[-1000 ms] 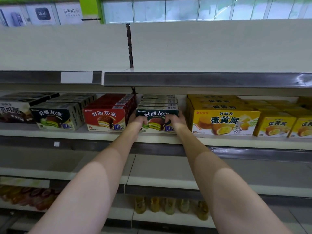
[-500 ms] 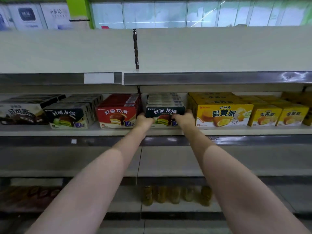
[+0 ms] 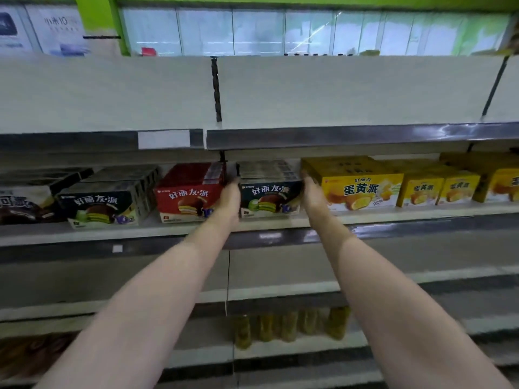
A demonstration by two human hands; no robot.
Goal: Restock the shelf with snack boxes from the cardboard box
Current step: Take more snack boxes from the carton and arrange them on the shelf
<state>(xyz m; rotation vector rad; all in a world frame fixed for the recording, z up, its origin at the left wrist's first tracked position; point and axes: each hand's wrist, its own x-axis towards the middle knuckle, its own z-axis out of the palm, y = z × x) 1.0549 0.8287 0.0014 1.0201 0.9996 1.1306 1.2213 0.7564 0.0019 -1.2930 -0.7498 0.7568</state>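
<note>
A dark green snack box (image 3: pixel 268 199) stands at the front of a row of like boxes on the middle shelf (image 3: pixel 393 213). My left hand (image 3: pixel 229 199) lies flat against its left side, fingers reaching into the gap beside the red boxes. My right hand (image 3: pixel 311 192) lies against its right side, between it and the big yellow box. Both hands clasp the box from the sides. The cardboard box is out of view.
Red boxes (image 3: pixel 188 199) sit left of the held box, more dark green boxes (image 3: pixel 104 207) and brown ones (image 3: pixel 19 203) further left. Yellow boxes (image 3: pixel 362 189) fill the right. The shelf above (image 3: pixel 337 91) is bare. Bottles (image 3: pixel 289 325) stand on a low shelf.
My hands moved from the box's front corners to its two sides, and the box went a little deeper onto the shelf. The camera tilted up and shifted.
</note>
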